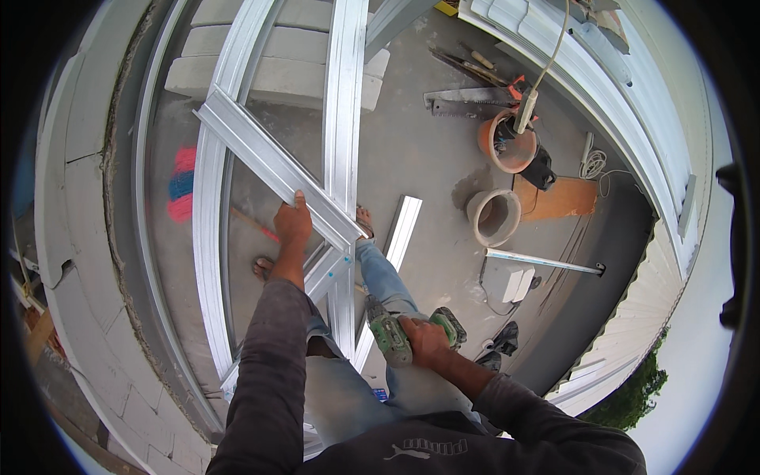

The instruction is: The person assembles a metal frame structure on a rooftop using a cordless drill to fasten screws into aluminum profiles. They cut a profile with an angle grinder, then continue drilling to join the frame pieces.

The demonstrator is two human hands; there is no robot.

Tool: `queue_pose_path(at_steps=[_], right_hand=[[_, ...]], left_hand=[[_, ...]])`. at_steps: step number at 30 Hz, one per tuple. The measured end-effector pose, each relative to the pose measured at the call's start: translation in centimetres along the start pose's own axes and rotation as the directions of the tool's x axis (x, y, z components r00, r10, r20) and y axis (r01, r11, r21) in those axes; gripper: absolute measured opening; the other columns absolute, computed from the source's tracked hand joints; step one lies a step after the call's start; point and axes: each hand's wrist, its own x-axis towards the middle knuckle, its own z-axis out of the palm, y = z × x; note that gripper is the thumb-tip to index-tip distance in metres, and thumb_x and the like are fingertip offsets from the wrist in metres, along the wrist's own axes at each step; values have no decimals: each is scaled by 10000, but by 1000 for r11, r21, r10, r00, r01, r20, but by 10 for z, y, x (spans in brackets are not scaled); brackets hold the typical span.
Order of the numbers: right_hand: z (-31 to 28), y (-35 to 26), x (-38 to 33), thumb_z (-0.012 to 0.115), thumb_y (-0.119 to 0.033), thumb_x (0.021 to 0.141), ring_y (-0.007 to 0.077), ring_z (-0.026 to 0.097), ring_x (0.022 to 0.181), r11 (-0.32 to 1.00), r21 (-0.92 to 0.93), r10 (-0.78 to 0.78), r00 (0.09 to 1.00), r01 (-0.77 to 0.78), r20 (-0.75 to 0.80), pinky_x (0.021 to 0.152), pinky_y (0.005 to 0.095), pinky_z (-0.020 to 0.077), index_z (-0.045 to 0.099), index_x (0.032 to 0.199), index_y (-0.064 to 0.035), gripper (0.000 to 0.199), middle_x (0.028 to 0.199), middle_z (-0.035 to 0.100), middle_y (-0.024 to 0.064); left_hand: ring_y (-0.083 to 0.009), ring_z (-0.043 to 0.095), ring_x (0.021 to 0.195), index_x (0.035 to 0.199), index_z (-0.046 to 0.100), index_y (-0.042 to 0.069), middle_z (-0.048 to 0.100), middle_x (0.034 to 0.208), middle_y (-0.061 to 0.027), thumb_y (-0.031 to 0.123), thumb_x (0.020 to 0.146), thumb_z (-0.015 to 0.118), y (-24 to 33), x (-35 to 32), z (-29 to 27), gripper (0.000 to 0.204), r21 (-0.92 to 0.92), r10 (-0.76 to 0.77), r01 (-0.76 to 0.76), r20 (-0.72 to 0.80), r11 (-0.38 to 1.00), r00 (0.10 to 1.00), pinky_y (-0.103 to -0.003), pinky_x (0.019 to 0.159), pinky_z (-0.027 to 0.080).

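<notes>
Silvery metal makes up the diagonal channel (277, 170), which slants from ten o'clock to the middle of the view and lies across two long channels, a bowed one (210, 206) at nine o'clock and a straighter one (343, 119) towards eleven. The left hand (293, 226) grips the diagonal channel by its near edge, one digit laid on top; the fingers beneath are hidden. Between four and five o'clock from that hand, two blue screws (331, 274) sit in a second slanting piece (318, 271), near the diagonal channel's lower end.

At six o'clock, the right hand (427, 342) is wrapped firmly around the handle of a green drill (389, 336), its nose aimed at eleven o'clock, apart from the metal. Whether a finger presses the trigger, I cannot tell.

A loose metal strip (404, 229) lies on the floor just right of centre. Two clay-coloured pots stand farther off, one (486, 141) at two o'clock holding items and another (478, 219) near three. Handsaws (467, 96) lie at one o'clock; pale blocks (273, 67) are stacked at eleven.
</notes>
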Motion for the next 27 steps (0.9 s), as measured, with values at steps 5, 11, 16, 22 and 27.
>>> queue_pose_path(at_steps=[5, 11, 16, 22, 27], right_hand=[[0, 5, -3, 731, -319, 832, 408, 724, 988, 1000, 18, -16, 999, 17, -37, 837, 532, 570, 523, 1339, -77, 598, 1119, 715, 196], [-8, 6, -9, 740, -360, 830, 414, 713, 1054, 999, 41, -7, 998, 10, -64, 876, 534, 562, 513, 1382, -94, 653, 1173, 717, 204], [-34, 7, -15, 779, -441, 802, 412, 722, 1028, 1000, 14, -1, 995, 2, -96, 872, 524, 568, 522, 1363, -109, 701, 1167, 724, 190], [-75, 18, -34, 789, -486, 800, 408, 729, 1018, 998, -45, -48, 986, 41, -159, 854, 532, 569, 533, 1294, -127, 663, 1139, 733, 180], [-89, 28, -77, 775, -464, 814, 399, 730, 1034, 984, -157, 62, 984, -89, -166, 879, 524, 568, 537, 1250, -119, 605, 1114, 743, 177]], left_hand=[[-471, 697, 1074, 1129, 721, -35, 734, 1097, -299, 614, 1005, 537, 7, -5, -12, 686, -25, 36, -36, 17, 999, 999, -537, 924, 538], [-455, 688, 1087, 1054, 721, -33, 745, 1044, -262, 684, 947, 590, -4, -26, -32, 737, -44, -50, 52, 41, 998, 998, -500, 958, 515], [-317, 665, 927, 984, 696, 5, 691, 917, -166, 472, 965, 548, -70, -94, -59, 490, -305, -107, 128, 86, 944, 991, -452, 887, 513], [-166, 664, 849, 1079, 661, 57, 658, 943, -55, 281, 1038, 438, -150, -212, -129, 319, -439, -235, 441, 448, 783, 863, -347, 735, 539], [-261, 717, 1070, 1246, 627, -13, 695, 1135, -123, 58, 1002, 466, -166, -292, -194, 302, -574, -129, 429, 489, 698, 863, -368, 902, 573]])
